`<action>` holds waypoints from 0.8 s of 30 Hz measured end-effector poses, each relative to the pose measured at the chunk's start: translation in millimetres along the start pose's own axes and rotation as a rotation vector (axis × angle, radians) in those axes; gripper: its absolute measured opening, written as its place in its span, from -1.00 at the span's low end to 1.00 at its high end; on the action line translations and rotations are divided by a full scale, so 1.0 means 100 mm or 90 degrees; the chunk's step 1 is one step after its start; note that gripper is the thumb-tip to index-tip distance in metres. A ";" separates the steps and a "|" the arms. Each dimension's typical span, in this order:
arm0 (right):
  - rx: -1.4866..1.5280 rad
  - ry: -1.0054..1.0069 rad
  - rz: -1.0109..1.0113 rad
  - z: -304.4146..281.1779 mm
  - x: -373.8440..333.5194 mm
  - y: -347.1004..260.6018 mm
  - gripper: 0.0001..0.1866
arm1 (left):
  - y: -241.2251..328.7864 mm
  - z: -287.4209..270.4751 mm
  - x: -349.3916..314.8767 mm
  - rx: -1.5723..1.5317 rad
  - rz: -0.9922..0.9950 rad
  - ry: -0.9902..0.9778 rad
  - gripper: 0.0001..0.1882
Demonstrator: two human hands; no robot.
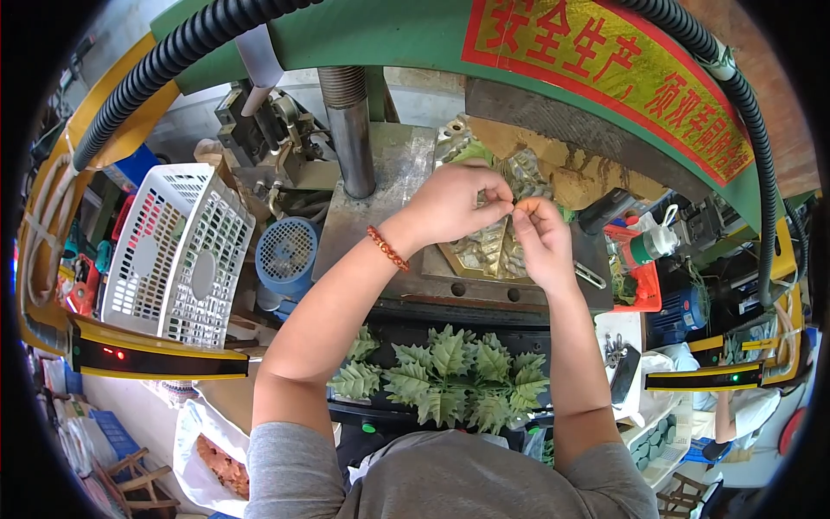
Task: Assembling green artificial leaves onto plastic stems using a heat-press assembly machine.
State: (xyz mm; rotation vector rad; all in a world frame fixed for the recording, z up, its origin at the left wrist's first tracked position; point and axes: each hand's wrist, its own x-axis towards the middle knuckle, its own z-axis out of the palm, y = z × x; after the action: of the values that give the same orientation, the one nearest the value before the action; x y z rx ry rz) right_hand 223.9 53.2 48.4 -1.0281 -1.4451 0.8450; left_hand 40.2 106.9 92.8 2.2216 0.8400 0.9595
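Above a metal mould with raised leaf shapes (494, 253), my two hands meet fingertip to fingertip. My left hand (458, 201), with a beaded bracelet at its wrist, is closed in a pinch. Its fingertips touch those of my right hand (545, 242), also pinched closed. Whatever lies between them is too small to make out. Some green leaf material (475, 152) shows on the mould behind my left hand. Nearer my body, a bunch of green artificial leaves (454, 374) rests on a dark ledge between my forearms.
Yellow-and-black bars (160, 350) flank me on both sides. A steel column (347, 138) rises left of the mould, under a green press frame (380, 39). A white plastic basket (186, 259) stands at left, a red bin (647, 290) at right. Another person (748, 411) is at far right.
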 end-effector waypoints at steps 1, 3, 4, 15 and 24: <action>-0.007 -0.009 0.002 0.01 0.00 -0.02 -0.95 | -0.01 -0.02 0.01 0.057 0.040 -0.010 -0.85; -0.015 -0.017 0.003 0.01 0.00 -0.02 -0.95 | 0.00 -0.03 0.02 0.114 0.081 -0.021 -0.86; -0.017 -0.010 0.003 0.01 0.00 0.00 -0.95 | 0.00 -0.03 0.02 0.083 0.052 -0.010 -0.87; 0.019 0.049 0.003 0.02 0.00 -0.01 -0.94 | 0.01 0.12 -0.03 -0.176 -0.124 0.005 -0.90; 0.035 0.072 -0.014 0.07 -0.01 -0.08 -0.95 | 0.06 0.07 0.02 0.283 0.158 0.036 -0.90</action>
State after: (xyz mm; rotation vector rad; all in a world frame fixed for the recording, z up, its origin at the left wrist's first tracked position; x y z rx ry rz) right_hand 215.6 49.8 55.0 -1.0008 -1.3289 0.7938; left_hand 49.1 102.6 94.0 2.7420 0.8846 1.0297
